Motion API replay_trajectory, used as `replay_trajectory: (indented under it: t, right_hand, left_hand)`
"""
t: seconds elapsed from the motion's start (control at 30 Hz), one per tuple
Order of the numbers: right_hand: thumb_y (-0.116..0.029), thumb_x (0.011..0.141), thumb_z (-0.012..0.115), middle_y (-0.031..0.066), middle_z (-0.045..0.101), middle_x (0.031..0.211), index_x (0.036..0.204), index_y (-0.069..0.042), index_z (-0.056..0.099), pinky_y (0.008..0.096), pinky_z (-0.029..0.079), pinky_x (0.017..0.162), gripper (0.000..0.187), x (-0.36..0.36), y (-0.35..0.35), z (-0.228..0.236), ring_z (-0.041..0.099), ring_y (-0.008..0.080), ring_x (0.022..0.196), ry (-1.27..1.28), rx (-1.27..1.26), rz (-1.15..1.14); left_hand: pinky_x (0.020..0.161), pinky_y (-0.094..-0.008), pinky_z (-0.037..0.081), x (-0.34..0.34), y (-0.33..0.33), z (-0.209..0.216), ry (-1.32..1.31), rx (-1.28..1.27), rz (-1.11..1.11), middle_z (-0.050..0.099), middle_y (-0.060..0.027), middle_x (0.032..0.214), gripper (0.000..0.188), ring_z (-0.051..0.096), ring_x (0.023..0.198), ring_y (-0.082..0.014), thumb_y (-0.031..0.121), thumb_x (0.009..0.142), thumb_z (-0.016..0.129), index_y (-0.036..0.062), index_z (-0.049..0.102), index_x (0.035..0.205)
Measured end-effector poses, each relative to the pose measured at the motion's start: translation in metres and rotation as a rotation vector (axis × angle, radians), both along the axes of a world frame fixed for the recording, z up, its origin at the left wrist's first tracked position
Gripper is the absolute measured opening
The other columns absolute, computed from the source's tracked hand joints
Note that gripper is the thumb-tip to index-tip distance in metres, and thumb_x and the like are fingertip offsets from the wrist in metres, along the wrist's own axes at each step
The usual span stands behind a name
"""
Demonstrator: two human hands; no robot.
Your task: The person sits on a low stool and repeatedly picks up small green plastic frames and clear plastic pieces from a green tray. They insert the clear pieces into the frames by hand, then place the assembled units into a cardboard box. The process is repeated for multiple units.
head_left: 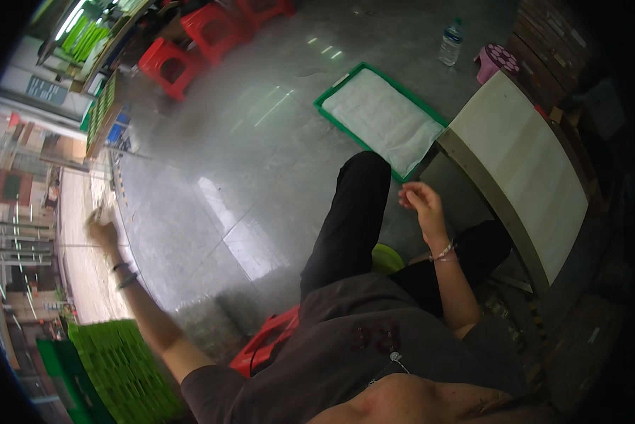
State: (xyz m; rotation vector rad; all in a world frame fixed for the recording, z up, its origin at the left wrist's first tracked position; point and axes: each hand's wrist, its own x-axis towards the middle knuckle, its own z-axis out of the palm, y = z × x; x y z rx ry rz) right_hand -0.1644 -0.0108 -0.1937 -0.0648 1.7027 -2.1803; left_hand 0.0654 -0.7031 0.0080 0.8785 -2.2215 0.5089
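Observation:
My left hand (pixel 102 230) is stretched far out to the left, over a bright strip of floor. It is smeared and washed out, so its fingers cannot be read. Dark bands circle that wrist. My right hand (pixel 426 206) hovers in front of my body, near my raised knee (pixel 363 177). Its fingers are loosely curled, the thumb a little apart, and nothing shows in them. Just beyond it lies a shallow green tray (pixel 346 128) on the floor, lined with white cloth-like sheeting (pixel 381 113). To its right stands a pale-topped table (pixel 522 155).
Red plastic stools (pixel 167 65) stand at the far left. Another red stool (pixel 269 339) is beneath me. Stacked green crates (pixel 123 371) are at the lower left. A water bottle (pixel 450 44) and a pink stool (pixel 498 60) stand at the back right, beside brown stacked boxes (pixel 547 49).

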Motion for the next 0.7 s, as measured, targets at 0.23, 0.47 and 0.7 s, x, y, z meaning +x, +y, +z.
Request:
replay_trajectory:
  t: [0.23, 0.47, 0.7]
  right_hand:
    - [-0.006, 0.091, 0.054, 0.0062, 0.062, 0.097, 0.105, -0.001, 0.060, 0.0273, 0.051, 0.076, 0.016, 0.017, 0.034, -0.082, 0.061, 0.0132, 0.085, -0.146, 0.235, -0.197]
    - [-0.012, 0.092, 0.054, 0.0075, 0.062, 0.101, 0.116, -0.005, 0.056, 0.0296, 0.052, 0.074, 0.025, -0.001, 0.038, -0.143, 0.063, 0.0167, 0.087, -0.590, 0.262, -0.359]
    - [-0.020, 0.093, 0.052, 0.0133, 0.058, 0.113, 0.131, -0.006, 0.044, 0.0338, 0.049, 0.082, 0.041, -0.081, 0.004, -0.259, 0.060, 0.0236, 0.097, -0.754, 0.106, -0.271]
  left_hand:
    - [0.093, -0.0439, 0.041, -0.348, 0.244, -0.326, -0.451, 0.515, -0.646, 0.060, -0.0217, 0.113, 0.053, 0.053, 0.108, -0.0367, 0.045, 0.082, 0.065, 0.0006, 0.060, 0.111]
    - [0.086, -0.0418, 0.047, -0.463, 0.404, -0.497, -0.440, 1.748, -0.226, 0.059, -0.0249, 0.113, 0.057, 0.054, 0.111, -0.0330, 0.036, 0.083, 0.063, -0.0065, 0.053, 0.119]
    - [0.082, -0.0539, 0.050, -0.481, 0.413, -0.601, 0.156, 2.560, 0.104, 0.053, -0.0188, 0.112, 0.043, 0.057, 0.097, -0.0361, 0.010, 0.081, 0.057, -0.0018, 0.046, 0.120]
